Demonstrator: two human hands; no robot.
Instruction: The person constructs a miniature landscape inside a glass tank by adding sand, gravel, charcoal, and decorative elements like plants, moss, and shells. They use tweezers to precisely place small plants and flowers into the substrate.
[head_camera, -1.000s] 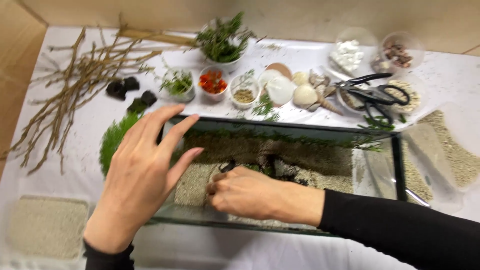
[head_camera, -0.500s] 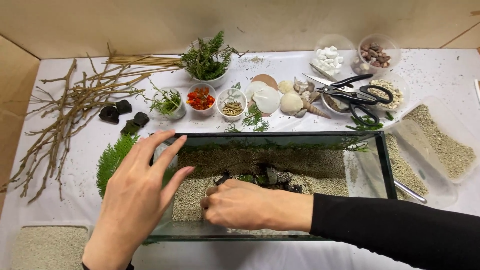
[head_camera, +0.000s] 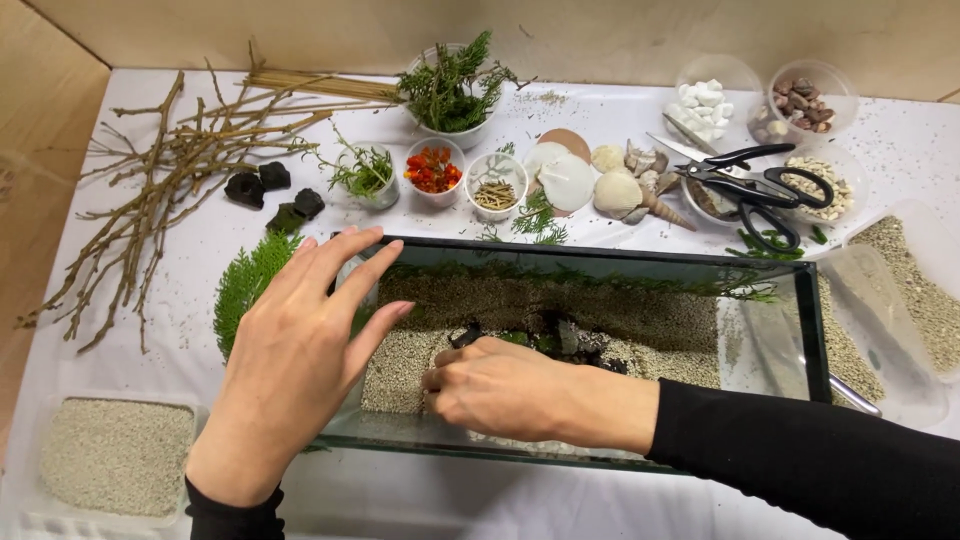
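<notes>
Head view: glass tank (head_camera: 600, 262) holds sand, soil; right hand (head_camera: 505, 390) inside, fingers curled; left hand (head_camera: 300, 350) fingers apart.

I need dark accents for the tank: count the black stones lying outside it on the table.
4. All sit left of the small cups, near the branches: two black stones side by side, and two more just below them toward the glass tank. Others may be hidden behind the left hand.
</notes>
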